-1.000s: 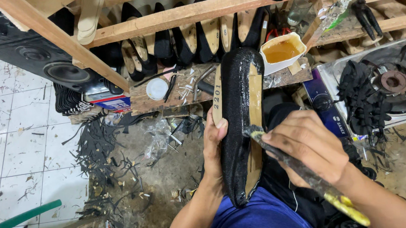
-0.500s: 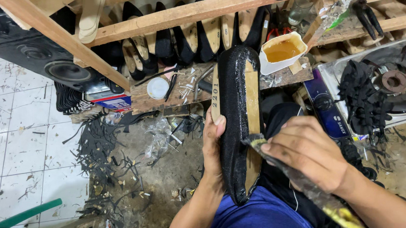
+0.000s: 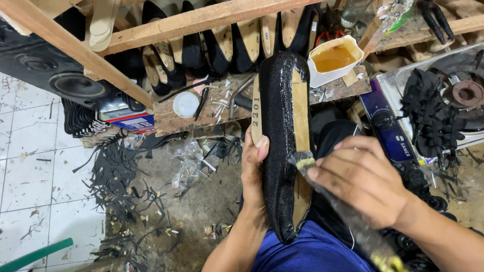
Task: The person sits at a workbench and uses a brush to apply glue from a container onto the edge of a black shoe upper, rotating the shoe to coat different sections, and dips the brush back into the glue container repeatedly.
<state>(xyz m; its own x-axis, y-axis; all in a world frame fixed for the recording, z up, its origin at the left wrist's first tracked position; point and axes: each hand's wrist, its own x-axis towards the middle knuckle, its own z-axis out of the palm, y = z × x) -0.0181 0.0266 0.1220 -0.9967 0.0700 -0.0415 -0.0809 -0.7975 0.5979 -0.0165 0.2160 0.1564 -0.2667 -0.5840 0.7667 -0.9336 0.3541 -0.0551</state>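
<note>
Steadying the glossy black shoe upper on its tan wooden last (image 3: 284, 145) upright above the lap, the left hand (image 3: 254, 171) clasps its side; the right hand (image 3: 360, 182) pinches a glue-caked brush (image 3: 304, 163) against the sole. Short, even strokes would probably coat best.

White tiled floor (image 3: 17, 164), scrap-littered, under wooden rack (image 3: 219, 13).

1. Left of the black shoe (image 3: 280, 150), the tiled floor (image 3: 23, 180) lies open beyond scattered scraps.
2. Beyond the shoe, a glue cup (image 3: 334, 59) and slanting wooden beam (image 3: 72, 48) block the way.
3. Right of the shoe, a gas stove (image 3: 444, 98) crowds in.
</note>
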